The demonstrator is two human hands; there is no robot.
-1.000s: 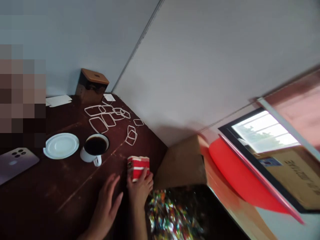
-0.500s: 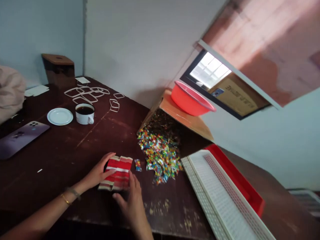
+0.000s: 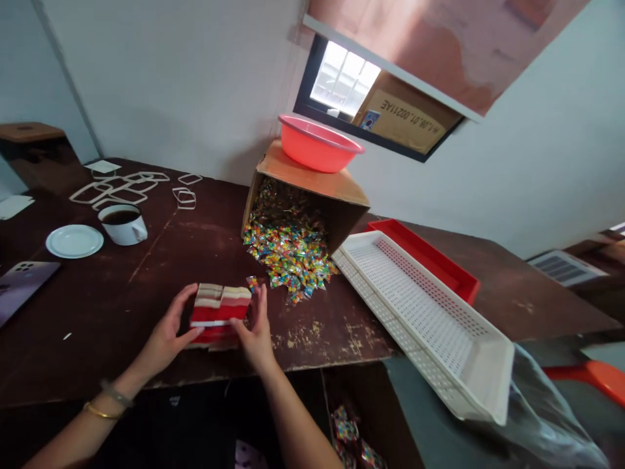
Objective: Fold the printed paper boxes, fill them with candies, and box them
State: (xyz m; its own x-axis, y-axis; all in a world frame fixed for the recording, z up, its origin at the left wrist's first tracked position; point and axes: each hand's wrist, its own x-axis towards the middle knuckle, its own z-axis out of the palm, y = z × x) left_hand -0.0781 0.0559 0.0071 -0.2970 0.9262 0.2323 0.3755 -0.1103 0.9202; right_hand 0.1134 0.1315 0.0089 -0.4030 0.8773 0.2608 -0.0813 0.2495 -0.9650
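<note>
A stack of red and cream striped flat pieces (image 3: 218, 313) lies near the front edge of the dark wooden table (image 3: 146, 260). My left hand (image 3: 166, 329) cups its left side, fingers curled against it. My right hand (image 3: 256, 329) presses flat against its right side, fingers up. Just beyond, a cardboard box (image 3: 312, 189) lies tipped on its side, and a heap of small colourful wrapped sweets (image 3: 288, 251) spills from it onto the table.
A red basin (image 3: 317, 143) sits on the box. A white perforated tray (image 3: 420, 312) overlaps a red tray (image 3: 430, 264) at right. At left are a cup of coffee (image 3: 123, 223), a white saucer (image 3: 74, 241), a phone (image 3: 19, 286) and several white loops (image 3: 122, 189).
The view has swung right and down, bringing the trays, box and basin into sight. Both hands have closed in on the sides of the striped stack and squared it up.
</note>
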